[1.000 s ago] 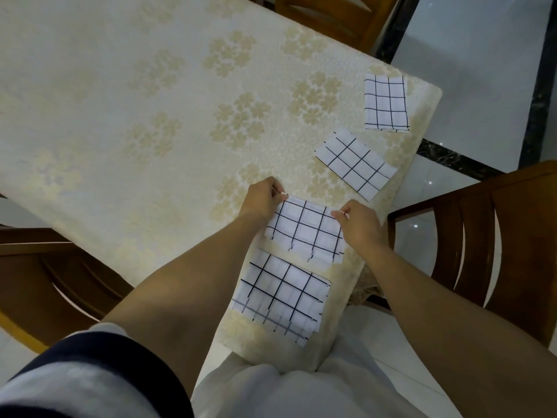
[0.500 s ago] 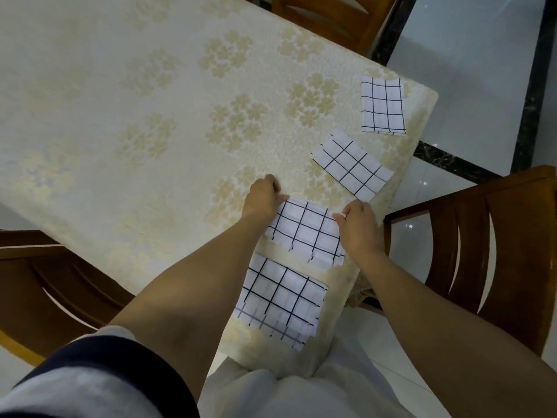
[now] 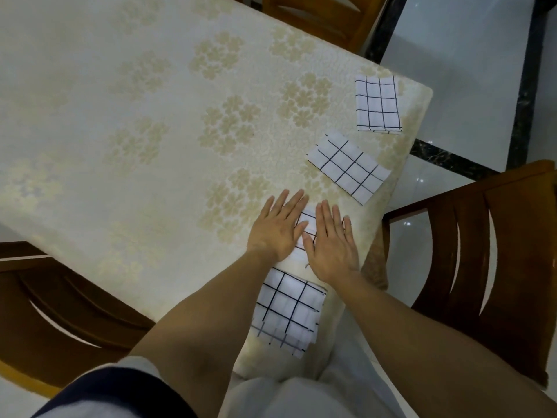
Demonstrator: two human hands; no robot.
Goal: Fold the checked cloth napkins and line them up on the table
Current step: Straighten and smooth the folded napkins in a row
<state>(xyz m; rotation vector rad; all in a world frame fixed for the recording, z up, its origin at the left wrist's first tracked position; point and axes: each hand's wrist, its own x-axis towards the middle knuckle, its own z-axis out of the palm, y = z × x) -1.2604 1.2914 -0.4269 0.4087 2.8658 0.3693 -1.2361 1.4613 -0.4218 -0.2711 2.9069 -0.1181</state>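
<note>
Several folded white napkins with black checks lie in a row along the right side of the table (image 3: 150, 122). My left hand (image 3: 278, 227) and my right hand (image 3: 331, 245) lie flat side by side, fingers straight, pressing on one folded napkin (image 3: 308, 224); only a strip of it shows between them. A second folded napkin (image 3: 287, 312) lies nearer me at the table's corner. A third (image 3: 348, 167) lies slanted beyond my hands, and one more (image 3: 378, 104) sits at the far right corner.
A cream tablecloth with a flower pattern covers the table. Wooden chairs stand at the right (image 3: 482, 267), at the left (image 3: 60, 312) and at the far end (image 3: 319, 16). The table's right edge runs just beside the napkins, with shiny floor tiles (image 3: 452, 55) beyond.
My hands were pinching the napkin's two far corners; now both have let go and lie flat on top of it, covering most of it.
</note>
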